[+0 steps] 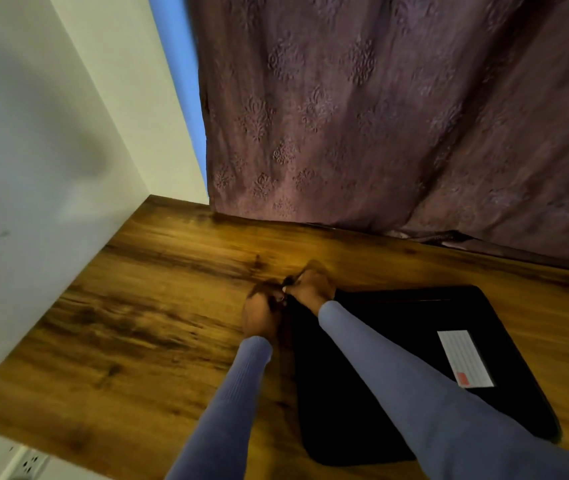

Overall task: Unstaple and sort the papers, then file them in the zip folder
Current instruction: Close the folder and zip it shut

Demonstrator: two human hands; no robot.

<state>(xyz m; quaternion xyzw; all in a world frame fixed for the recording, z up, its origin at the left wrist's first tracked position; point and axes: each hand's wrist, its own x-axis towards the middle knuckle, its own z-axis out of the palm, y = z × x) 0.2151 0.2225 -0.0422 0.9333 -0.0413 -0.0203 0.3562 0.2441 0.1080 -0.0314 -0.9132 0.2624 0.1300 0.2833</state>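
A black zip folder (397,358) lies flat on the wooden table (158,306), with a white lined label (465,358) on its cover. Both hands meet at the folder's far left corner. My left hand (260,317) grips the folder's corner edge. My right hand (312,284) pinches something small and dark at that corner, apparently the zip pull. The frame is blurred, so the finger detail is unclear. No loose papers are in view.
A purple patterned curtain (380,116) hangs along the table's far edge. A white wall (33,168) borders the table on the left, with a power outlet (30,464) low down. Bare wood lies left of the folder.
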